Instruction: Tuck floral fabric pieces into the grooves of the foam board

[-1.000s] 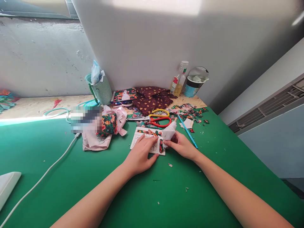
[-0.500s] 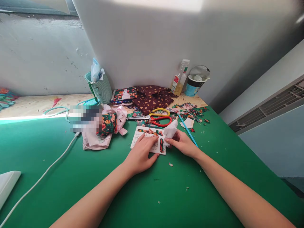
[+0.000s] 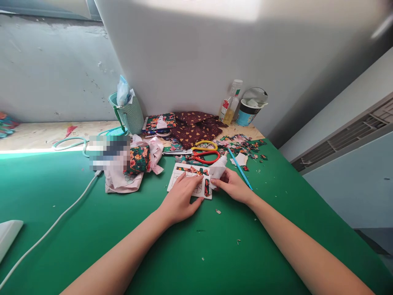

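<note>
Left hand (image 3: 181,200) is lying loosely spread over a flat white rectangular board (image 3: 174,178) with dark floral fabric strips (image 3: 206,187), down on the green tabletop (image 3: 184,254), while the right hand (image 3: 235,187) has its fingers curled round a white narrow-tipped bottle (image 3: 217,168) at the board's right end. Metal scissors with yellow and red handles (image 3: 194,152) sit just behind the board, and a slim bright-blue stick (image 3: 240,169) is near the right hand.

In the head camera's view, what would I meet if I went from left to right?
White slab-like item at the picture's edge → teal basket → left hand on a white board → right hand holding a white bottle-like thing → slatted vent.
</note>
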`<act>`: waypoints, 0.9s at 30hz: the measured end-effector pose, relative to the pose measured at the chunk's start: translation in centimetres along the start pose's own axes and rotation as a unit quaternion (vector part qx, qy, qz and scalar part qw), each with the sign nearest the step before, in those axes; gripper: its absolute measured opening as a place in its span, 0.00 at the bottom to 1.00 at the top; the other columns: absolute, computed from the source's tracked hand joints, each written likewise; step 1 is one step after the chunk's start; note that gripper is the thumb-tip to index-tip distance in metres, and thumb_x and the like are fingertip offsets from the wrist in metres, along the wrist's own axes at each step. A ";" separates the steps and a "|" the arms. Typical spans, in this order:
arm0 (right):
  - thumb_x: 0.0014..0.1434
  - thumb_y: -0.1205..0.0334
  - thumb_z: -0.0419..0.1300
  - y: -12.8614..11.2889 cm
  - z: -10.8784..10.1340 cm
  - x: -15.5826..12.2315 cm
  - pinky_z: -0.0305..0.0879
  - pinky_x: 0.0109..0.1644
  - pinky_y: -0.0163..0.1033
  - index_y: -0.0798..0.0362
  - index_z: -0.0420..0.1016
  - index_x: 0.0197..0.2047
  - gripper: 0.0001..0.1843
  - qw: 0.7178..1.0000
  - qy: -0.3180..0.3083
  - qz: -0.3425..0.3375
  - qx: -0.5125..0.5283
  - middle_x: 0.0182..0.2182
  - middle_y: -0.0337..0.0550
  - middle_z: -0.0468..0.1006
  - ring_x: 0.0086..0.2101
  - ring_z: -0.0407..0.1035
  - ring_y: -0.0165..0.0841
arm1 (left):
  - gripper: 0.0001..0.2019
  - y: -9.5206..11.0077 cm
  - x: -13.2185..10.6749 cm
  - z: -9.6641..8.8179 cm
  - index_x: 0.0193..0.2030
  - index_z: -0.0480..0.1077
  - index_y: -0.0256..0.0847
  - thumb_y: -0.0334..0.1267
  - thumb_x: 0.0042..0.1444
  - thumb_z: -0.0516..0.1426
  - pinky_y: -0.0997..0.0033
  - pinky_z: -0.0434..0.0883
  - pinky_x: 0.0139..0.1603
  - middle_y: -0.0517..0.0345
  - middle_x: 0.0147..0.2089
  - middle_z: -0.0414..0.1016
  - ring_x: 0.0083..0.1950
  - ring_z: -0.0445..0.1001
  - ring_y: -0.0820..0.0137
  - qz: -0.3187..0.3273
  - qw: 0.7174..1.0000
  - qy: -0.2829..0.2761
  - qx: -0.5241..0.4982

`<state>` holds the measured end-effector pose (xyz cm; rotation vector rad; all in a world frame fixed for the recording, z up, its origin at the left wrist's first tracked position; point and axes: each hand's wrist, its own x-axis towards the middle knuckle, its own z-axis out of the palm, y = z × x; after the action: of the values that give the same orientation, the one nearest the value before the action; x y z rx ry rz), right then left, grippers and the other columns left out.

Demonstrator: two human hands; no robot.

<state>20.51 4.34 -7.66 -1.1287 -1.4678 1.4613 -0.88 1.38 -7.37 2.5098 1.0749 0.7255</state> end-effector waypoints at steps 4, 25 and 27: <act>0.50 0.52 0.67 0.0 0.0 0.0 0.72 0.34 0.40 0.51 0.68 0.40 0.19 1.000 0.001 0.000 -0.010 0.35 0.42 0.77 0.30 0.72 0.33 | 0.26 -0.1 0.0 0.1 0.61 0.54 0.40 0.35 0.56 0.55 0.44 0.53 0.67 0.44 0.58 0.70 0.60 0.68 0.59 0.001 1.000 0.002 0.002; 0.51 0.53 0.66 0.0 0.1 -0.2 0.72 0.41 0.44 0.52 0.69 0.44 0.19 0.998 -0.011 -0.024 -0.053 0.39 0.45 0.79 0.38 0.74 0.38 | 0.27 -0.3 0.0 0.0 0.62 0.53 0.41 0.35 0.57 0.55 0.44 0.53 0.67 0.45 0.57 0.70 0.60 0.67 0.60 0.011 1.000 -0.001 0.001; 0.50 0.53 0.67 -0.1 0.1 -0.2 0.72 0.38 0.42 0.52 0.68 0.43 0.20 0.999 -0.003 -0.009 -0.033 0.37 0.43 0.78 0.35 0.74 0.36 | 0.26 -0.4 0.0 0.1 0.62 0.53 0.40 0.35 0.57 0.55 0.45 0.52 0.67 0.45 0.57 0.71 0.60 0.68 0.60 0.012 1.000 0.000 -0.002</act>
<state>20.44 4.15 -7.52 -1.1483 -1.5377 1.4135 -1.06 1.67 -7.61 2.5239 1.0450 0.7323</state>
